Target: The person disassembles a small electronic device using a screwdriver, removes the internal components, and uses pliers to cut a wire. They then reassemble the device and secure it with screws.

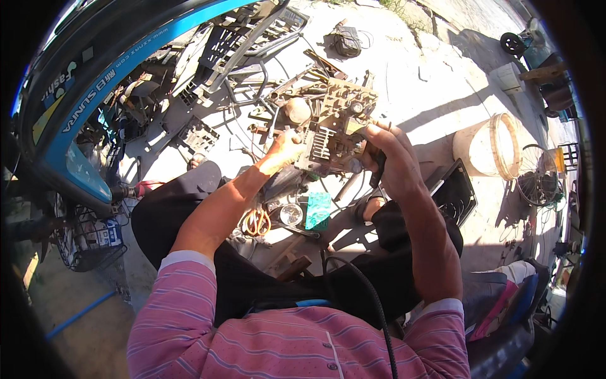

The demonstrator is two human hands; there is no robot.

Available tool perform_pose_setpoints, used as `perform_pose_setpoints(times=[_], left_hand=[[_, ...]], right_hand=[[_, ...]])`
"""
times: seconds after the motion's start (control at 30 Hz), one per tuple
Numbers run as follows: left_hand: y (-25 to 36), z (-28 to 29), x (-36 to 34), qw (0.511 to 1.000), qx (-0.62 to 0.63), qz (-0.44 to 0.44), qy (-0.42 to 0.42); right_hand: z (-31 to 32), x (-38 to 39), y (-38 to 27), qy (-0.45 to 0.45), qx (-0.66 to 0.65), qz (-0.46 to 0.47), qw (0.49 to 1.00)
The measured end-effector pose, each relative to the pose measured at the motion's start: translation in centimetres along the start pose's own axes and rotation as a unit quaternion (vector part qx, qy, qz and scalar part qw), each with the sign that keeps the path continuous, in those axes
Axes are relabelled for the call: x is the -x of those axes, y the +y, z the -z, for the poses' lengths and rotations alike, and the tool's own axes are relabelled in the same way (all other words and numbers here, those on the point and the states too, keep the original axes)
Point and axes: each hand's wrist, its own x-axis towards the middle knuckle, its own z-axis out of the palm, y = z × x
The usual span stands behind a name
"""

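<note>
A dusty circuit assembly (347, 101) with a finned metal heat sink (319, 145) is raised over the parts on the ground. My left hand (289, 145) is closed on its left side, at the heat sink. My right hand (391, 155) is closed at its right side, with a dark object (377, 161) in its fingers, too hidden to name. Below them lie a green board (317, 210), orange-handled scissors (257, 222) and a small round dish (290, 214). A black cable (360, 282) runs down over my lap.
Metal frames (246, 85) and scrap parts lie ahead and left, beside a blue-and-black scooter body (95, 177). A black adapter (346, 41) lies at the back. A white bucket (475, 148), wheel (536, 189) and black tray (456, 189) are at the right. A wire basket (88, 246) stands left.
</note>
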Motion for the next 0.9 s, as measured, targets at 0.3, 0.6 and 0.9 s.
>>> perform_pose_setpoints(times=[0.3,0.6,0.9], left_hand=[[27.5,7.9,12.0,1.0,-0.016,-0.004,-0.026],[27.3,5.0,15.1,0.989,0.148,-0.029,0.01],[28.8,4.6,15.8,0.995,0.098,0.005,-0.006]], right_hand=[[2.7,-0.4,-0.8,0.064,-0.051,0.061,0.995],[-3.0,0.6,-0.4,0.001,0.187,0.068,0.98],[-3.9,-0.8,1.2,0.103,0.392,0.288,0.868]])
